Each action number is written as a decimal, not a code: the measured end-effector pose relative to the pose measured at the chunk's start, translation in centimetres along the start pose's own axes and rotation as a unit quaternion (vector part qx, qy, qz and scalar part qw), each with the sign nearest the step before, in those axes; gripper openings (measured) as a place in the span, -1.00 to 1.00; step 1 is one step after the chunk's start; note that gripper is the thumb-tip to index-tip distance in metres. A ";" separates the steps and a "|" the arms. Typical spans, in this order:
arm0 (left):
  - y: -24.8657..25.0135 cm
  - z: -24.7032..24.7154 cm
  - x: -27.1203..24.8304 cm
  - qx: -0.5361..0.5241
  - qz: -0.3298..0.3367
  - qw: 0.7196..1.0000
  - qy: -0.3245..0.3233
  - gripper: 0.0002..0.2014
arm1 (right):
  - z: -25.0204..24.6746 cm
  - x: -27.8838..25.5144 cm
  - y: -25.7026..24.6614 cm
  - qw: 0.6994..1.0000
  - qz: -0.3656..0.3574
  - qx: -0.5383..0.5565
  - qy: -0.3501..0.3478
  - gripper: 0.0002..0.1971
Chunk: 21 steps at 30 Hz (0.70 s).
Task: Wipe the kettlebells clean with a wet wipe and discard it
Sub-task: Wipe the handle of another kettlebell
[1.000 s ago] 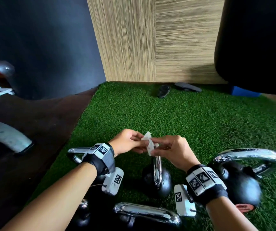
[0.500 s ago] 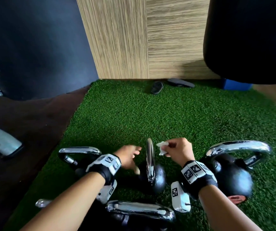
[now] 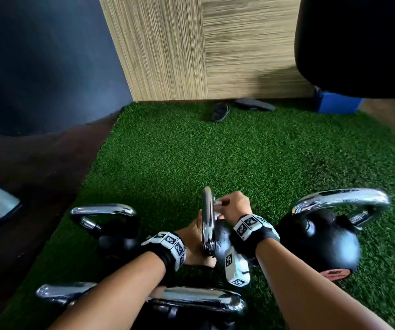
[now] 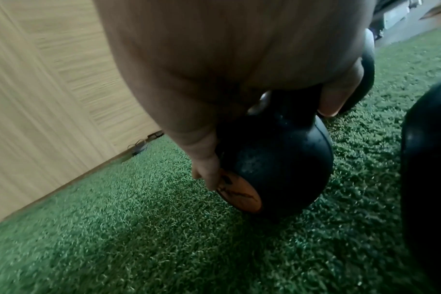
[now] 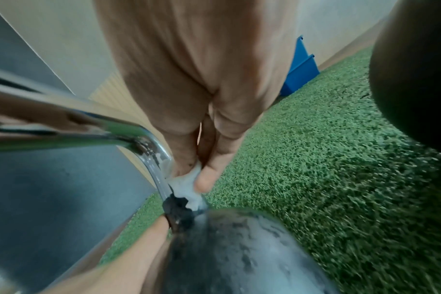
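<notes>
I've got the right hand [image 3: 233, 206] pinching the wipe [image 5: 186, 185] between thumb and fingertips, pressed vs the chrome handle [image 3: 207, 220] of the middle kettlebell [image 4: 277, 159], on the handle's right side just above where it meets the black ball. Wipe is bunched up, white, touching the metal; in the head view only a sliver of it shows at the fingertips. Left hand [image 3: 195, 244] is on the other side of the same kettlebell, fingers wrapped over the ball: from the left wrist cam one finger reaches down beside the orange label [image 4: 239, 195], thumb curls round near the neck. So left grips the ball, right is clamped on the wipe. Kettlebell stands on the turf [image 3: 239, 158], handle edge-on to the head cam.

Four more kettlebells around it, all w/ chrome handles: a small one [image 3: 110, 222] to the left, a big one [image 3: 322, 236] to the right w/ a reddish label low on the ball, and two near me at the bottom edge, one [image 3: 196, 303] under my forearms and another [image 3: 58, 291] left of it, mostly hidden. Far end of the turf: a pair of dark sandals [image 3: 220, 111] by the wood wall [image 3: 191, 48], blue box [image 3: 337, 102] to their right
</notes>
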<state>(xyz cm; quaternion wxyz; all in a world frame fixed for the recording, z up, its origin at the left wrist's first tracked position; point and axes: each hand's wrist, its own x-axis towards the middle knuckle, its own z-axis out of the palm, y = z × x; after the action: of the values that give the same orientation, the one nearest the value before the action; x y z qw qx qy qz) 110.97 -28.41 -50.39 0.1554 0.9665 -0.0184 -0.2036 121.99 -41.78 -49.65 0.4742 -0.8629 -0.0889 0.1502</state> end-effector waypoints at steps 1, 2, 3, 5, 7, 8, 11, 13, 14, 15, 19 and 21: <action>-0.1 0.0 0.2 0.007 -0.006 1.000 -0.013 0.07 | -0.1 0.3 -0.4 1.000 -0.014 -0.003 0.019 -0.93; -0.3 0.0 0.5 0.011 -0.007 0.999 -0.029 0.04 | -0.3 0.5 -0.7 0.999 -0.033 -0.003 0.039 -0.90; -0.3 -0.1 0.8 0.014 -0.008 0.999 -0.041 0.02 | -0.4 0.8 -0.9 0.997 -0.049 0.006 0.053 -0.89; -0.2 -0.3 0.9 0.017 -0.025 0.998 -0.049 -0.03 | -0.4 1.0 -0.7 0.997 -0.054 0.034 0.043 -0.88; -0.3 -0.1 1.0 0.024 -0.036 0.998 -0.041 -0.05 | -0.4 0.9 -0.6 0.998 -0.041 0.041 0.015 -0.86; -0.3 0.1 1.1 0.026 -0.040 0.998 -0.040 -0.05 | -0.4 1.0 -0.6 0.998 -0.045 0.036 0.007 -0.84; -0.4 -0.1 1.0 0.017 -0.048 0.997 -0.051 -0.01 | -1.1 1.3 -0.9 0.993 -0.115 0.020 0.022 -0.82; -0.4 -0.2 1.0 0.017 -0.052 0.997 -0.052 0.00 | -1.6 1.2 -1.0 0.983 -0.179 0.011 0.028 -0.81; -0.4 -0.1 0.8 0.016 -0.048 0.998 -0.048 -0.02 | -1.9 1.1 -0.8 0.978 -0.208 0.013 0.020 -0.81; -0.4 -0.1 0.7 0.020 -0.044 0.998 -0.044 -0.02 | -2.0 0.9 -0.6 0.973 -0.231 0.016 0.008 -0.82; 0.1 -0.7 0.3 0.032 -0.006 0.998 -0.054 -0.09 | -2.9 0.9 -0.8 0.970 -0.230 0.027 -0.066 -0.82; 0.2 -1.1 0.2 0.033 0.007 0.998 -0.061 -0.13 | -3.5 1.1 -1.6 0.972 -0.218 0.010 -0.089 -0.81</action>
<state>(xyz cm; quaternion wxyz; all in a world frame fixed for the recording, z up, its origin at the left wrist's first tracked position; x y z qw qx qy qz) 111.65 -28.28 -49.46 0.1236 0.9567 -0.0417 -0.2603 124.16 -43.36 -46.74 0.4944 -0.8013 -0.3148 0.1201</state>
